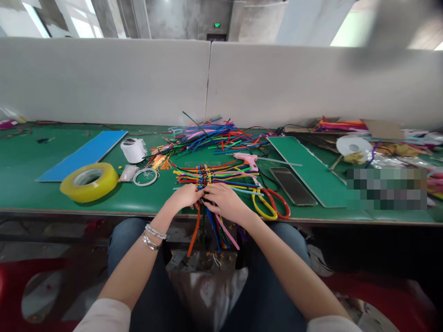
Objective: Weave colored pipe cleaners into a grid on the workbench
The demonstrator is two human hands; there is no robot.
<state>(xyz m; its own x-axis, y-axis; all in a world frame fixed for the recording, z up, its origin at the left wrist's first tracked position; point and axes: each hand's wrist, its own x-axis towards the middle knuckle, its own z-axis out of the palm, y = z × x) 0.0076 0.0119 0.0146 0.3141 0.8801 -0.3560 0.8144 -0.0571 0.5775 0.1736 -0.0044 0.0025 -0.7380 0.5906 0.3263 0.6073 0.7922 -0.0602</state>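
Note:
A woven piece of colourful pipe cleaners (205,174) lies at the front edge of the green table, with loose ends spreading left and right and others hanging over the edge. My left hand (187,195) has its fingers closed on the near side of the weave. Beside it, my right hand (221,201) also pinches the weave, fingertips almost meeting the left ones. Which strands sit between the fingers is hidden by the hands. Just right of the weave lie scissors (272,205) with yellow and red handles, and a pink glue gun (246,160) rests behind.
A heap of pipe cleaners (211,134) lies at the back. Yellow tape roll (112,182), white thread spool (133,150) and blue board (83,157) are at left. At right are a phone (293,185), a green board (311,173) and clutter. A white partition (138,83) stands behind.

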